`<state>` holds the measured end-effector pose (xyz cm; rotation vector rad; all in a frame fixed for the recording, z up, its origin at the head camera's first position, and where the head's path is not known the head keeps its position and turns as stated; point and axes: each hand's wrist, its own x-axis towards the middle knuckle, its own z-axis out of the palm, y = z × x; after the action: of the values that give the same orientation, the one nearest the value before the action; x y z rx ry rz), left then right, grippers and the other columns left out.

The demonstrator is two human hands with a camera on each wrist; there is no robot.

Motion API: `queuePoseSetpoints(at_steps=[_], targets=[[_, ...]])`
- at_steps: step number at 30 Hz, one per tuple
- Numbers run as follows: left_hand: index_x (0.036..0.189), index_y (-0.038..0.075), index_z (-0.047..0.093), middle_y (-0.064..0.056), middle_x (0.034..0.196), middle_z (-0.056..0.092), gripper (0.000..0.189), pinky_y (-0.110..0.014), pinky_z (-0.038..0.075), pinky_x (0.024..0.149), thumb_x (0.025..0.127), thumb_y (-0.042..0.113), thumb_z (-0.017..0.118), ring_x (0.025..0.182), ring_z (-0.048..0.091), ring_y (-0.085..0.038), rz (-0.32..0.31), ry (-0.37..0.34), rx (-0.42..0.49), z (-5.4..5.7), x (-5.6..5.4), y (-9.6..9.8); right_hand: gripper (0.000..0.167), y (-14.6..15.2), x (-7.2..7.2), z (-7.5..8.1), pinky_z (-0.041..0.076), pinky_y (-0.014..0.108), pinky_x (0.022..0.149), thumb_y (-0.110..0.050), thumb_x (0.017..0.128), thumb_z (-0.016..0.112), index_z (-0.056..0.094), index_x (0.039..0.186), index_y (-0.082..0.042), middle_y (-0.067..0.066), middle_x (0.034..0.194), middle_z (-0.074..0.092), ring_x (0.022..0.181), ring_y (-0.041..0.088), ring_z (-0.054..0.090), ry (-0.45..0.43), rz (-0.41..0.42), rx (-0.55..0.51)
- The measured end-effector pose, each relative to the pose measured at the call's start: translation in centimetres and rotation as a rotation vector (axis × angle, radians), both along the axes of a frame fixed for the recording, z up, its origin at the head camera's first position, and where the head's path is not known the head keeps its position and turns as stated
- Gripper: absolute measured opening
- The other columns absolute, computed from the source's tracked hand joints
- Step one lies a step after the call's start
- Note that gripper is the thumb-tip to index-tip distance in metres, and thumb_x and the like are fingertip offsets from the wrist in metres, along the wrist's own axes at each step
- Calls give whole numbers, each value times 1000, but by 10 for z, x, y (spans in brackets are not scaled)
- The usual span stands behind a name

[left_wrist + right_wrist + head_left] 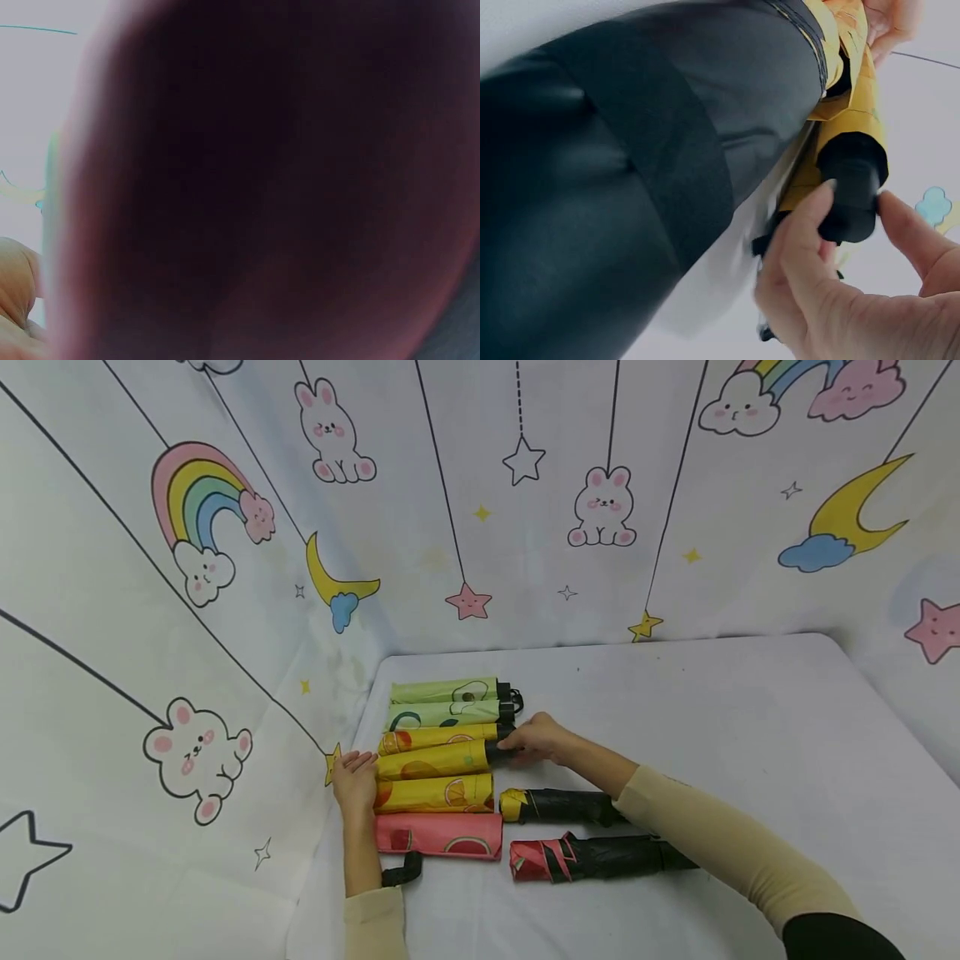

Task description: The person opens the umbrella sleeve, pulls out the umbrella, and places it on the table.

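My right hand (542, 739) pinches the black handle (851, 195) of a folded yellow umbrella (431, 762) with a fruit print, between thumb and fingers. At that umbrella's other end, my left hand (355, 783) lies with its fingers fairly straight, by the left ends of the row. Another yellow umbrella (437, 739) lies just behind it, and a third yellow umbrella (442, 793) just in front. A dark blur fills most of the left wrist view, hiding that hand's contact.
Two green umbrellas (442, 692) lie at the back of the row. A pink watermelon-print umbrella (450, 835) is at the front, with a black hooked handle (405, 870) near the left forearm. Two black umbrellas, one yellow-ended (562, 806), one red-ended (600, 858), lie to the right.
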<state>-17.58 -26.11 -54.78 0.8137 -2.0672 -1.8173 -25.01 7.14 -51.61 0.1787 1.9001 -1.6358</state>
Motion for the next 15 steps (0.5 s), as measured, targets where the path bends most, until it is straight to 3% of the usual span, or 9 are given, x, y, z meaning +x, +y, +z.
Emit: queuePoseSetpoints(at_steps=[4,8,11,15], targets=[[147,-8,40,-29,139,59,49,-19,54,94,101,-7,57,129,62,-39,4,-1,0,0,1,-1,31,0,1,2,60,44,93,-10,86,86,74,109,9,21,120,68,101,27,73,11,-17,-97],[147,-9,40,-30,139,59,48,-14,52,88,101,-6,57,130,61,-40,10,-2,3,1,1,-1,38,0,1,2,59,45,95,-11,87,86,72,116,10,22,125,68,100,27,75,6,-22,-168],[148,-8,39,-30,140,58,49,-19,53,96,102,-6,56,131,60,-39,11,-5,12,1,2,-1,47,-1,1,2,58,46,96,-11,86,87,68,123,12,23,126,67,99,28,76,14,-20,-187],[149,-9,37,-32,141,56,50,-36,48,110,102,-8,55,133,59,-40,7,5,43,1,2,-2,46,-2,3,3,57,48,98,-12,85,87,70,120,12,22,122,70,100,29,76,32,-6,-203]])
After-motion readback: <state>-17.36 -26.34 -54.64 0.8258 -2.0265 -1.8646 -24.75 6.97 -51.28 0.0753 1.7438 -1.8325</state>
